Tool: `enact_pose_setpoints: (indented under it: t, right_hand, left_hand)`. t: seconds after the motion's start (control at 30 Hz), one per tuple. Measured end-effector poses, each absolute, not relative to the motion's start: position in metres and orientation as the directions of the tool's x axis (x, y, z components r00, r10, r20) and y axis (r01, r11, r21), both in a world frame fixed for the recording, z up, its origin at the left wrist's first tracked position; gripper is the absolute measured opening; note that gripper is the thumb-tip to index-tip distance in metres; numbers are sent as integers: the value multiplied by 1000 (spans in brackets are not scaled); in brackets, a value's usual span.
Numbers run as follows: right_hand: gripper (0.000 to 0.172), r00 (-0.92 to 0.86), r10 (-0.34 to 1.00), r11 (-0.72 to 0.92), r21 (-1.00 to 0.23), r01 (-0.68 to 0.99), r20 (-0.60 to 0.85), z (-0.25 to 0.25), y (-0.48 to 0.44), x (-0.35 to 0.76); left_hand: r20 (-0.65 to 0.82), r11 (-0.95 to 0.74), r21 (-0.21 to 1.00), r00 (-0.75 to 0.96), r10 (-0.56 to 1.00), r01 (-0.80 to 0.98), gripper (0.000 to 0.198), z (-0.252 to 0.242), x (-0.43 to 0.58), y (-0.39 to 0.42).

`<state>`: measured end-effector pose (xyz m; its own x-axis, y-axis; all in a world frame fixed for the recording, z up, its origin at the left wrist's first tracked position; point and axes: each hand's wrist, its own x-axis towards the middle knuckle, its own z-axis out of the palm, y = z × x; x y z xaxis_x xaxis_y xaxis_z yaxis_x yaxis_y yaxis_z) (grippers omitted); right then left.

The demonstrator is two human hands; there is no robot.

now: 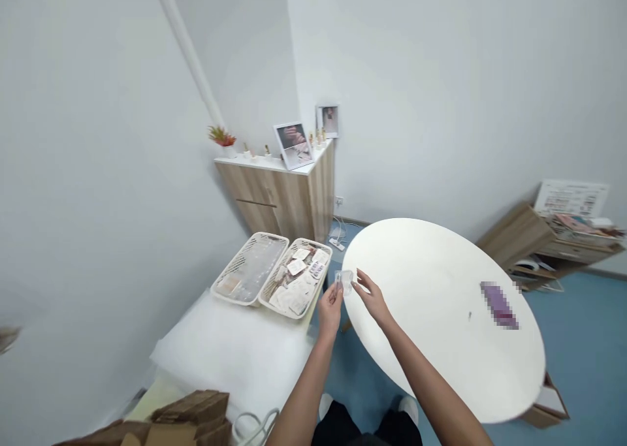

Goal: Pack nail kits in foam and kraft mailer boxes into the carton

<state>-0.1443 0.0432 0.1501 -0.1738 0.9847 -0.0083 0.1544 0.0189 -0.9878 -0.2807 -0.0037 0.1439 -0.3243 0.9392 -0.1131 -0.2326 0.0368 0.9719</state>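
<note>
Clear plastic packet point(345, 281) pinched in left hand point(330, 310), loosely spread right hand point(373, 300) just beside it, white oval desk point(441, 315) at 3 o'clock.

A: What's on the bed point(230, 348)?

B: Two baskets point(249, 268) side by side at its far end, with packets point(296, 268) in the right-hand one.

A: And beyond?

B: A cabinet point(274, 198) against the wall, with picture frames point(292, 145) on top.

A: To the right?

B: A round table point(441, 315), a blurred item point(499, 305) on it, and a shelf unit point(533, 243) behind.

A: Between the table and the baskets?

B: The left hand point(330, 310) and right hand point(373, 300), a clear packet point(344, 281) between them.
</note>
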Motion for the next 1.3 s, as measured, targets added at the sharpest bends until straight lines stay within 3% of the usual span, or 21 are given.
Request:
enact_pose_setpoints:
  t: [0.2,0.3,0.47,0.6,0.9,1.3]
  right_hand:
    - [82,-48,995,-86,-995,55,-89,148,22,-54]
    - [85,-18,991,-134,-990,53,-135,152,14,0]
    - [75,-78,980,-183,-983,-11,-181,156,0,77]
    - [66,-166,975,-155,-987,-35,-148,156,-11,119]
    - [55,-141,990,-24,-998,50,-31,157,-38,144]
    - [50,-75,987,159,-922,353,142,135,-47,112]
  left_hand:
    - [9,-16,998,-112,994,-68,46,148,-166,-11]
    - [-25,22,994,-22,999,-106,49,146,-117,-16]
    - [-136,155,951,90,987,-266,56,136,-55,-24]
    - [-277,292,870,96,956,-398,54,137,-15,-29]
    - [-368,364,866,57,928,-344,54,161,19,-35]
    - [-217,200,970,-130,967,-136,51,141,5,-31]
